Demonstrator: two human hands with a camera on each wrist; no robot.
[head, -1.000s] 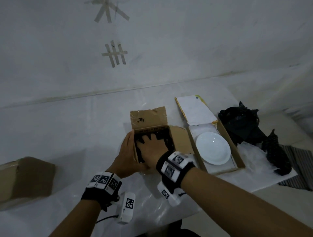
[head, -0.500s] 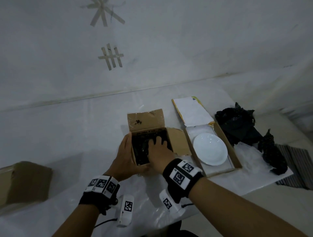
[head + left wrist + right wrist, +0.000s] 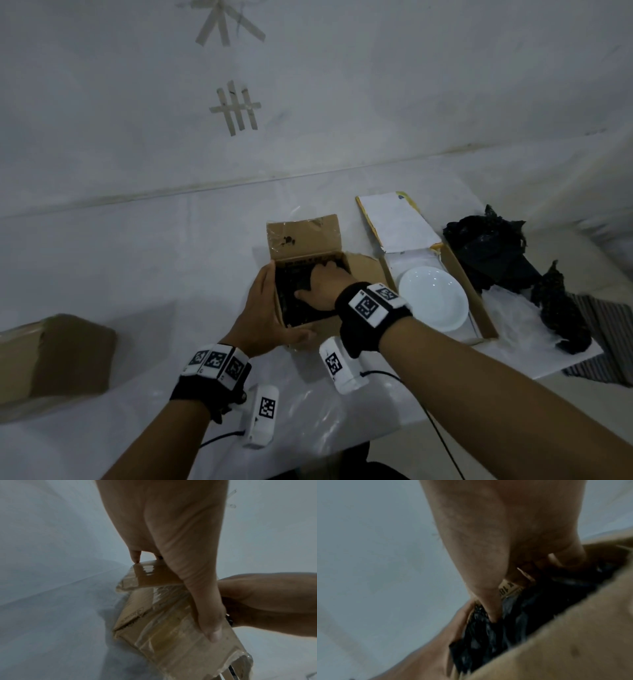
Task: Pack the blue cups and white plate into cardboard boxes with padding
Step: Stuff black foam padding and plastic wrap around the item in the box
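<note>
Now the left hand (image 3: 263, 308) is gripping the small cardboard box (image 3: 305, 240) mid-table while the right hand (image 3: 323, 284), fingers spread, is pressing black padding (image 3: 291, 298) inside; next likely the white plate (image 3: 432, 298), lying in the neighbouring box (image 3: 474, 294).

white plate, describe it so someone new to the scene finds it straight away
On the white-covered table, look right of the small cardboard box that both hands work in. The white plate lies in the long flat box, the only round, glossy white thing there.
</note>
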